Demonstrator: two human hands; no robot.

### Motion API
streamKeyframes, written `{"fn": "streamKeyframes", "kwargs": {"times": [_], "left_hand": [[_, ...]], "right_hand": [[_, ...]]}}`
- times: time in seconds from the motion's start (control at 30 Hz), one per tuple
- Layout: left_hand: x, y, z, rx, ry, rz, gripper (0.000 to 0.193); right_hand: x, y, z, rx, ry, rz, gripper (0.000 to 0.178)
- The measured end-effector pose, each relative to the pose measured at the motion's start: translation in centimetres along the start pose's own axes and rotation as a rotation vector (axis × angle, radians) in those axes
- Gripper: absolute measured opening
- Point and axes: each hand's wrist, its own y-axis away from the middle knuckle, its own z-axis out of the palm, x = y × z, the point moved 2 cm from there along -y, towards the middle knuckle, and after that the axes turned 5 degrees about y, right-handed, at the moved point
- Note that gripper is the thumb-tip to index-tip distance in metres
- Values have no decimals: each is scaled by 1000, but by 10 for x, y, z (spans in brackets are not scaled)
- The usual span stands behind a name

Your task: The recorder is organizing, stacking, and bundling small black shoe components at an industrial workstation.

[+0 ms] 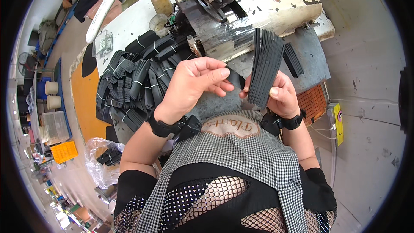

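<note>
A fanned stack of long black strips (267, 67) stands upright in my right hand (282, 97), whose thumb and fingers are closed around its lower end. To the left of the stack, my left hand (196, 82) is raised with thumb and forefinger pinched together. A thin dark piece (233, 79) shows at those fingertips; its far end lies close to the right hand's fingers. More black strips (293, 59) rest on the grey metal surface (317, 62) just right of the stack. Beyond both hands stands a worn, cream-coloured sewing machine (263, 21).
Black strip bundles (140, 75) tied with white bands pile up at the left. Behind them are a red-tipped bottle (160, 1) and a clear cup (159, 23). A plastic bag (103, 162) holds more bundles at lower left. A wall (366, 82) borders the right.
</note>
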Motion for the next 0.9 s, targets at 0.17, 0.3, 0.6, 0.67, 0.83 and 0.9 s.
{"fn": "streamKeyframes", "kwargs": {"times": [0.17,0.3,0.6,0.67,0.83,0.9], "left_hand": [[-2,17,7,-32,-395,418,14],[6,24,17,-148,-1076,1088,26],[-2,35,18,-228,-1356,1326,41],[-3,35,18,-231,-1351,1320,40],[-5,33,18,-242,-1336,1380,39],[-5,34,17,-191,-1268,1311,37]], "right_hand": [[1,2,-4,12,38,-31,49],[2,1,-3,-16,39,-102,46],[0,2,-6,-17,31,-121,47],[-1,3,-6,-14,29,-117,47],[0,4,-6,-11,40,-166,46],[1,4,-6,-9,40,-175,46]]}}
